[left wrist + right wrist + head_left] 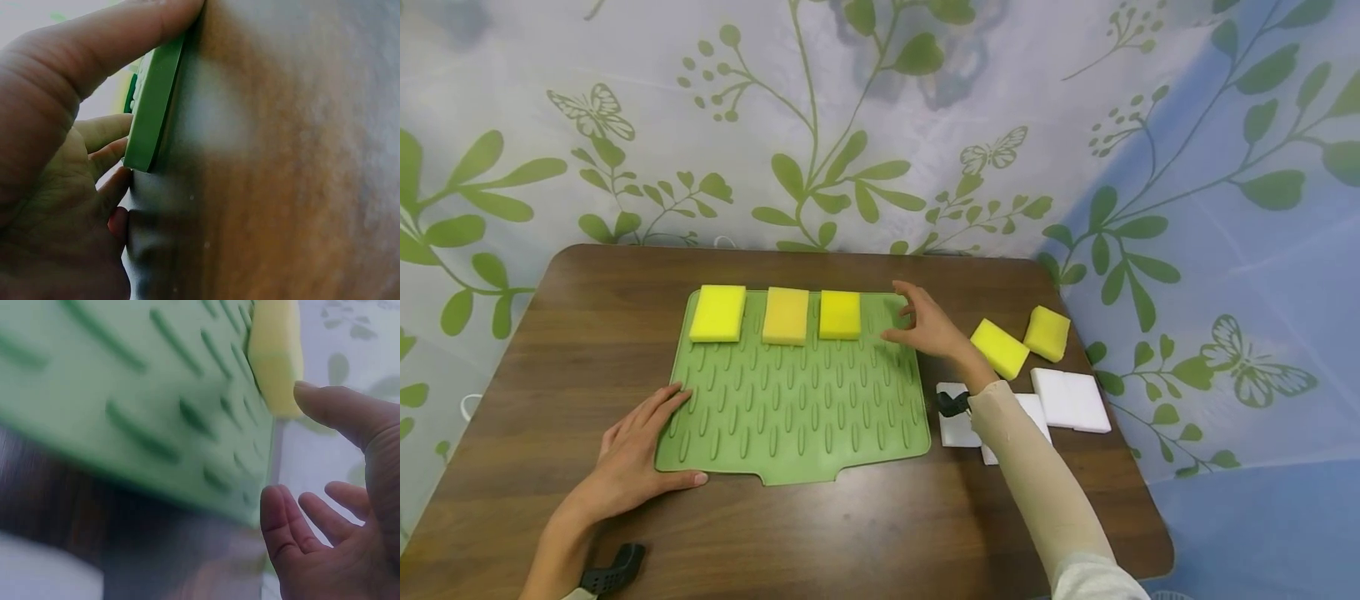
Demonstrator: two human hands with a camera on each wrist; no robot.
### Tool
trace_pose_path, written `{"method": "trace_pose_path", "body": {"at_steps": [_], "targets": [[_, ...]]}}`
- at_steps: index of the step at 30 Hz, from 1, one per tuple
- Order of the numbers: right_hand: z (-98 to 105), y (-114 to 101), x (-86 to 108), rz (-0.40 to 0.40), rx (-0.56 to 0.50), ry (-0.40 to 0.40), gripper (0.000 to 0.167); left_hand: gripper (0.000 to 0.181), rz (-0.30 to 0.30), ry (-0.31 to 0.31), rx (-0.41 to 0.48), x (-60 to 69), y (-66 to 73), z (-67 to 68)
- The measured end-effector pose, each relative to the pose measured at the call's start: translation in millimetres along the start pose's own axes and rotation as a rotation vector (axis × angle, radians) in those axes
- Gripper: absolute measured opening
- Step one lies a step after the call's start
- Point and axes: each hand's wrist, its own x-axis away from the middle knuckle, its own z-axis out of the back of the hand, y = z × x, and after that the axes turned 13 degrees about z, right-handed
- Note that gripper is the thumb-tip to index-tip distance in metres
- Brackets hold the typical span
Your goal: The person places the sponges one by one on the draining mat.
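A green ridged mat lies on the brown table. Along its far edge sit three sponges: a bright yellow one at left, a paler orange-yellow one and a smaller yellow one. My left hand rests at the mat's near left corner, fingers spread over its side edge and thumb by the front edge. Over the mat's far right corner hovers my right hand, thumb and fingers apart with nothing between them. In the right wrist view a yellow sponge appears just beyond the thumb.
Right of the mat, two yellow sponges lie on the table. Several white sponge blocks are nearer, partly hidden under my right forearm. A patterned curtain hangs behind the table.
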Motion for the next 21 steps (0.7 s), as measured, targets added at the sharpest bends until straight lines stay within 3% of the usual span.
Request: {"method": "trace_pose_path", "body": {"at_steps": [7,21], "targets": [[35,15,23.6,-0.044,-0.003,0.113,0.096,0.123,-0.003,-0.001,-0.014,-1.8,-2.0,-1.2],[87,50,79.0,-0.121,0.072,0.224,0.096,0.123,0.004,-0.011,-0.014,-2.4,-4.2,-3.0]]}}
